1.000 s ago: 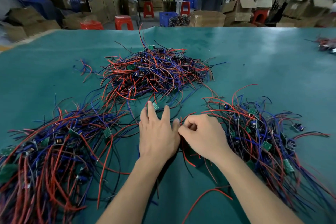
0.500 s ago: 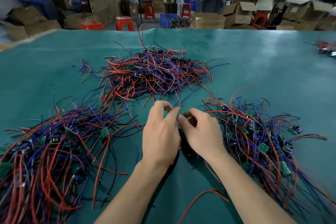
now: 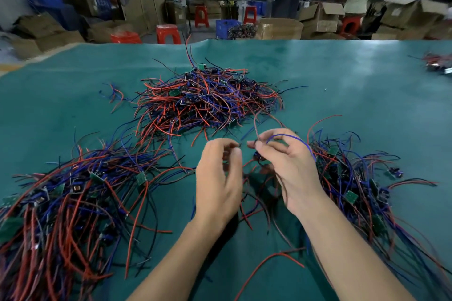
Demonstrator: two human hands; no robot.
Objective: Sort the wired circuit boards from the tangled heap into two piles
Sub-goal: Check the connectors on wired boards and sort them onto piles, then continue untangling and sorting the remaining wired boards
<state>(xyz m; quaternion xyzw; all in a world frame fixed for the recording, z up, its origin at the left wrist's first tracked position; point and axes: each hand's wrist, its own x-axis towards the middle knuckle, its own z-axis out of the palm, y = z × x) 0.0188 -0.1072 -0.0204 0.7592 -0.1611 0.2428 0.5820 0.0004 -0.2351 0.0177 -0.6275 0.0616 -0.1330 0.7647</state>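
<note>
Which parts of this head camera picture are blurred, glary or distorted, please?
Head view: the left hand and right hand are slightly motion-smeared at the fingertips; soft glare lies on the green table cover far right; the table's far edge bows from wide-angle distortion; the background boxes at left are blurred.

Tangled heap [image 3: 208, 98]: red, blue, black wires with small green boards, at table centre-back. Left pile [image 3: 68, 205] fans out flat at near left. Right pile [image 3: 362, 186] at near right. One wired board [image 3: 259, 157] is lifted between them, blue lead looped upward.
</note>
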